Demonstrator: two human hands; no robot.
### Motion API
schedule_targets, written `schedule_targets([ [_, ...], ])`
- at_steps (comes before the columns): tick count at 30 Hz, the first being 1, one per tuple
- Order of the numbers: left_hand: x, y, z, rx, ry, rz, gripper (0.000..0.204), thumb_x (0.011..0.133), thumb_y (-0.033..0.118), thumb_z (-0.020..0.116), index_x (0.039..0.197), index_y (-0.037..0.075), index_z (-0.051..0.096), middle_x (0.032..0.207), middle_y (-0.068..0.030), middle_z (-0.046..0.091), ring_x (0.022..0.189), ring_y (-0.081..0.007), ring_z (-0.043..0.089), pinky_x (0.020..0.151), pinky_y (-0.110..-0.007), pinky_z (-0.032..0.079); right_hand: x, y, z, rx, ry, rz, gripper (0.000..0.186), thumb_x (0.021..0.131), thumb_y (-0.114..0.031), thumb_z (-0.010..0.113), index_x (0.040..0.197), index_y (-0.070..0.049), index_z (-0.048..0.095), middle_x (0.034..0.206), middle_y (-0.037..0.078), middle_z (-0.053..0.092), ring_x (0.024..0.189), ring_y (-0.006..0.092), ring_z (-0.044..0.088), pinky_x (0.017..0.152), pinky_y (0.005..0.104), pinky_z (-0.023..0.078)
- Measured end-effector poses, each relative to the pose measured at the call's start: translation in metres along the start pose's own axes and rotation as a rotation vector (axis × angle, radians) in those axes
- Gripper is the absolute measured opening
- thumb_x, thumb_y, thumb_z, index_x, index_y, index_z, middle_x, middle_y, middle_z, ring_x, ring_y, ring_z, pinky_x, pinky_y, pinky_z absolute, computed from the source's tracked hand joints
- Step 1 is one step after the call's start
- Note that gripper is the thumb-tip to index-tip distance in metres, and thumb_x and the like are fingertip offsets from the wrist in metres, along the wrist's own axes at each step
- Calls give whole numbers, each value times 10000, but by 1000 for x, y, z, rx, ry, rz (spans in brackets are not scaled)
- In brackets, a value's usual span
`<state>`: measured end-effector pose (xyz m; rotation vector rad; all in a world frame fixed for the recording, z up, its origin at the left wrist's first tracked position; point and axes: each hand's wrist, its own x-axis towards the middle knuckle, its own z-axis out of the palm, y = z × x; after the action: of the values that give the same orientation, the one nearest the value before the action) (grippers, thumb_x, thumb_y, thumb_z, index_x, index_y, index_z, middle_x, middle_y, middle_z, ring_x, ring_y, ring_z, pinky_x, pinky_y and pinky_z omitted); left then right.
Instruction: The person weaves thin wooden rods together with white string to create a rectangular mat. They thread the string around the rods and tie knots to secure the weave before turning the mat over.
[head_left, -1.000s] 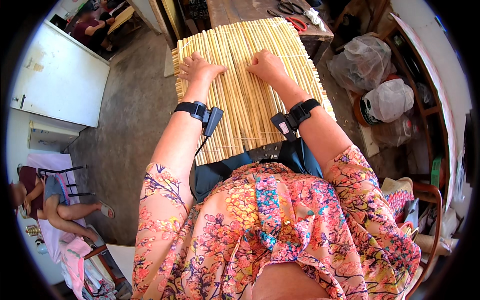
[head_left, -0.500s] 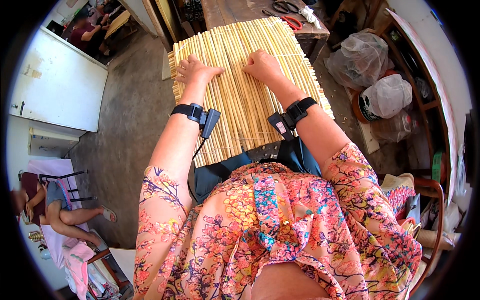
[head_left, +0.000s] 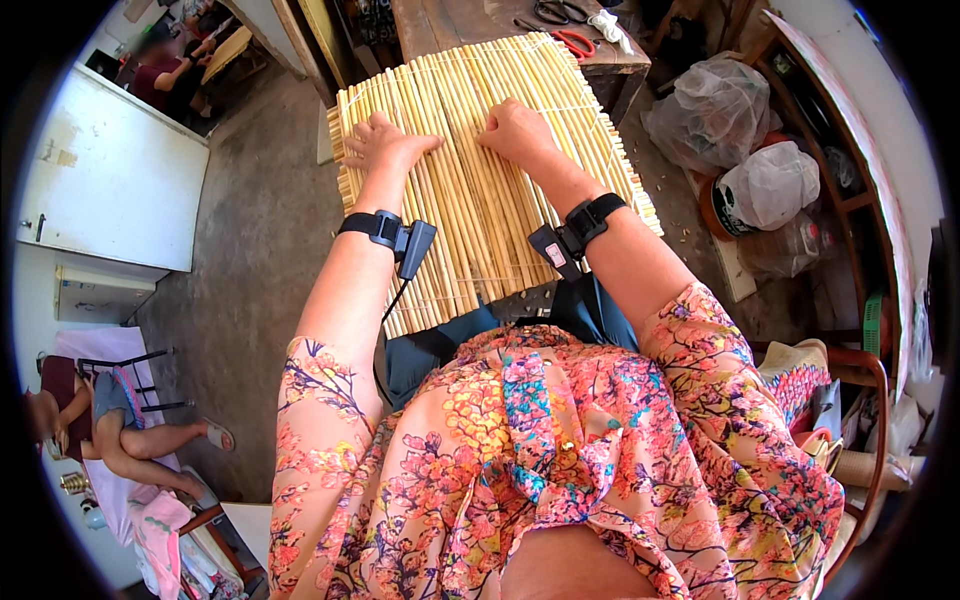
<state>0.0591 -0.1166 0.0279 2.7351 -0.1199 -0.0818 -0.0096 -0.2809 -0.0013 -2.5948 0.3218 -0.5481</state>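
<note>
The left hand is spread wide on the stick mat, with its thumb poking out toward the right hand. The right hand has its fingers curled down on the mat; I cannot tell if they pinch anything. A strip of sticks shows between the two hands. The mat's left edge is just beside the left hand, but its right edge is farther from the right hand. The mat lies under both hands and runs back to the blue pants. Its far edge meets the brown table, near a red-handled tool. Gray floor gives wide room on the left. On the right, plastic bags leave less room.
</note>
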Motion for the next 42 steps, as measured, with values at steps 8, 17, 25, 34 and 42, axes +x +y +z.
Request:
schedule_targets([
  [8,1,0,0,-6,6,3,1139,499,527,789,1347,45,202,1417,-246,161,1335,-410,58,1044,-591,70,-2,-1,-2,26,-2,-17,209,635,-253,689,658,-61,610,797,121,591,743,286,590,676,377,472],
  [17,5,-3,4,-17,20,34,1128,510,510,791,1344,34,200,1406,-256,165,1332,-409,60,1067,-532,57,-3,-7,-8,-27,-128,18,245,703,-249,586,847,-67,666,982,129,598,876,293,599,781,379,477],
  [25,8,4,13,36,187,156,983,493,374,806,1257,15,301,1218,-209,333,1205,-357,269,1034,-369,235,-2,-4,-5,14,-36,3,225,631,-261,698,659,-57,607,797,127,594,749,287,593,672,378,474],
  [34,12,-2,21,-178,205,314,825,519,249,822,1164,12,366,1184,-203,366,1174,-360,314,1029,-374,267,-2,-3,-1,31,1,-7,226,636,-268,699,665,-62,612,818,117,591,754,291,591,681,386,472],
  [42,7,3,30,-202,210,308,812,506,319,812,1132,10,397,1130,-195,410,1133,-334,344,997,-360,285,-3,-6,-10,2,-66,15,208,657,-269,657,735,-77,638,890,114,591,809,283,595,726,374,476],
])
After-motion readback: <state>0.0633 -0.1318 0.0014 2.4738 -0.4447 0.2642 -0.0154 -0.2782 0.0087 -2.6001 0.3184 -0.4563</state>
